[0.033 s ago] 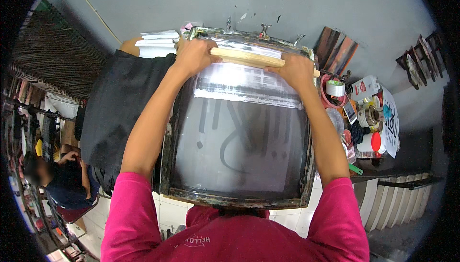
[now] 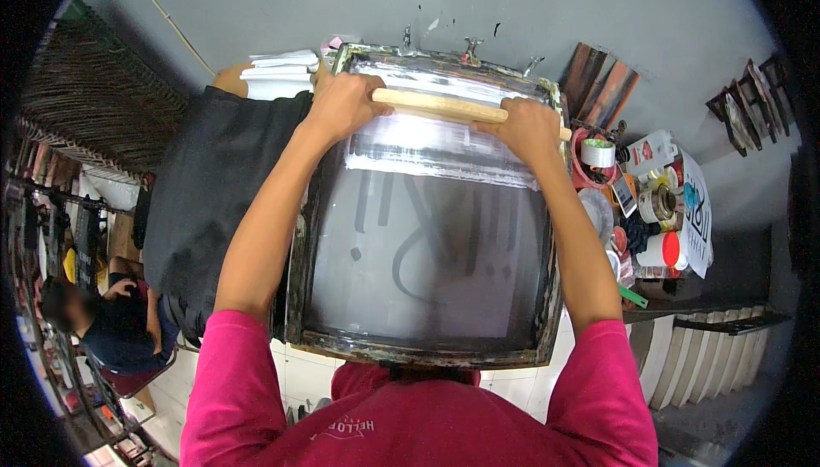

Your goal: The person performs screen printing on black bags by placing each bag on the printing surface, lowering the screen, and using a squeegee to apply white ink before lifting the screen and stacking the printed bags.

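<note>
Head view: long, pale wooden bar (image 2: pixel 440 105), held crosswise between left hand (image 2: pixel 343 104) and right hand (image 2: pixel 531 129). Gripped at one end by the left, thumb on the near side; gripped near the other end by the right, likewise closed, with a short stub of wood poking out beyond. Cannot tell how far round the back either hold reaches. Nearer the body than both hands: a streaky, wet-looking band of white ink (image 2: pixel 440 170) on translucent grey mesh (image 2: pixel 367 296), set in a dark, paint-crusted rectangular frame (image 2: pixel 418 355). Looks stiff and fairly light; probably easy to tilt from the wrists, best held by both ends with even pressure. Likely slippery if smeared with ink. By contrast, mesh probably delicate, better handled by the frame. Left of the left hand, limp-looking black fabric (image 2: pixel 222 202).
</note>
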A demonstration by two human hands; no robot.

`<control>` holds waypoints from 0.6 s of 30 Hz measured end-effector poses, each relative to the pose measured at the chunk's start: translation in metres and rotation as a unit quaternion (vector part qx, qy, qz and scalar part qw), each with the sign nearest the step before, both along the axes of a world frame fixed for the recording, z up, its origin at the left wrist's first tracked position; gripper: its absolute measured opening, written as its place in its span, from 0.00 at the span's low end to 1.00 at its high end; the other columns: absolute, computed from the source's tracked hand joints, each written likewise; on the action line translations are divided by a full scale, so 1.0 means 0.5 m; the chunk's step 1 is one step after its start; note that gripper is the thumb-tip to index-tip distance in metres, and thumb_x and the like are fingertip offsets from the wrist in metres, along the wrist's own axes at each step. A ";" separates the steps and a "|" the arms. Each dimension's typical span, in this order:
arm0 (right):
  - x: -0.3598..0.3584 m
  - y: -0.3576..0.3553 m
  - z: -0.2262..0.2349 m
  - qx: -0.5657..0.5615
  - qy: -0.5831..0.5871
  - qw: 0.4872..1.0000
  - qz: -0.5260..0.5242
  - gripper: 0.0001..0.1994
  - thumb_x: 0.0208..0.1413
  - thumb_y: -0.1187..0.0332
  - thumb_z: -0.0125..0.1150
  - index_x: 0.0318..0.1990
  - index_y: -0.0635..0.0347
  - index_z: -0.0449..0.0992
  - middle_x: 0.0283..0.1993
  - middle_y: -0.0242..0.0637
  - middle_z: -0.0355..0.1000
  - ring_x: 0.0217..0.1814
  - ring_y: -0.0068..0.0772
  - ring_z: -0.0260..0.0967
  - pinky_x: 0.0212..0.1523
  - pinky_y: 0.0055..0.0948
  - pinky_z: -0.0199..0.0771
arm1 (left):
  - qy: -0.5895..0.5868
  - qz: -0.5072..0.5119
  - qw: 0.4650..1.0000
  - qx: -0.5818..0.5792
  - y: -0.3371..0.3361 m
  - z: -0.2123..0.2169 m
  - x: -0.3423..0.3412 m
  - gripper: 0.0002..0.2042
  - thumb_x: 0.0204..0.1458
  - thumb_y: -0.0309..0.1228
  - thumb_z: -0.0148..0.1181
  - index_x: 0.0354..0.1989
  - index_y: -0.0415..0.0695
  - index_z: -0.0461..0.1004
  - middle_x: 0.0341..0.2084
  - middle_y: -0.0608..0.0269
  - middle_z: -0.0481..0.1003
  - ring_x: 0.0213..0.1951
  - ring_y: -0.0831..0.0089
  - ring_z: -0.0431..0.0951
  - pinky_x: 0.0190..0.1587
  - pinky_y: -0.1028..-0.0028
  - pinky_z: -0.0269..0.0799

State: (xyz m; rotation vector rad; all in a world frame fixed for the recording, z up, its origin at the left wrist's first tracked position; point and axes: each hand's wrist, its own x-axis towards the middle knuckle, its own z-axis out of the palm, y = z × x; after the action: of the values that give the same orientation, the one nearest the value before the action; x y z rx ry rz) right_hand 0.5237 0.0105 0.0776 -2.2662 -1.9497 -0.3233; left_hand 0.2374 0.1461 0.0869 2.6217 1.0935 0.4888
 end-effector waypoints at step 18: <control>-0.059 -0.152 -0.053 0.180 0.032 0.978 0.103 0.16 0.38 0.58 0.78 0.31 0.55 0.78 0.31 0.34 0.75 0.37 0.41 0.76 0.36 0.41 0.75 | -0.174 0.082 0.981 -0.016 -0.303 -0.005 -0.207 0.47 0.43 0.40 0.77 0.73 0.42 0.59 0.71 0.50 0.62 0.73 0.50 0.59 0.75 0.53 0.51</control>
State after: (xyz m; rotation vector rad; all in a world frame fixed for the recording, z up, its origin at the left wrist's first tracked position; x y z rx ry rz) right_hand 0.4943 -0.0654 0.0510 -1.8119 -1.8918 -0.5215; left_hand 0.1340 -0.0052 0.0843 2.3097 1.1883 0.9163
